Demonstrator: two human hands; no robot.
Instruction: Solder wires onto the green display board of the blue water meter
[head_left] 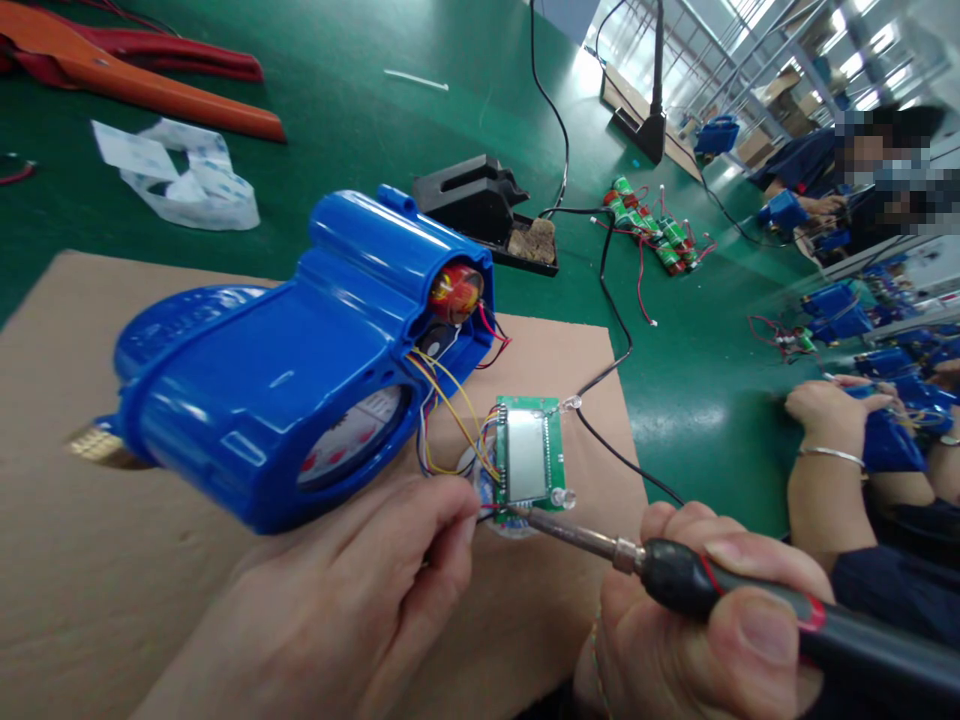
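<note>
On the cardboard (592, 620), with the board (527, 455) as the clock's hub, I see the housing (247, 390) lying at ten o'clock, blue and glossy, its open end turned toward the board. Yellow wires (454, 385) run from that opening to the board's nine o'clock edge. From eight o'clock comes the left hand (360, 580), thumb and forefinger pinched tight on a thin red wire (487, 507). From four o'clock comes the right hand (720, 610), fingers wrapped round the iron (675, 575); its tip is at the board's edge near six, though I cannot tell whether it touches. Out between eleven and twelve, on the green table (480, 70), sits the stand (469, 195) with its sponge (531, 241). Battery packs (652, 230) lie at one o'clock, and a co-worker's hand (832, 415) shows near three.
</note>
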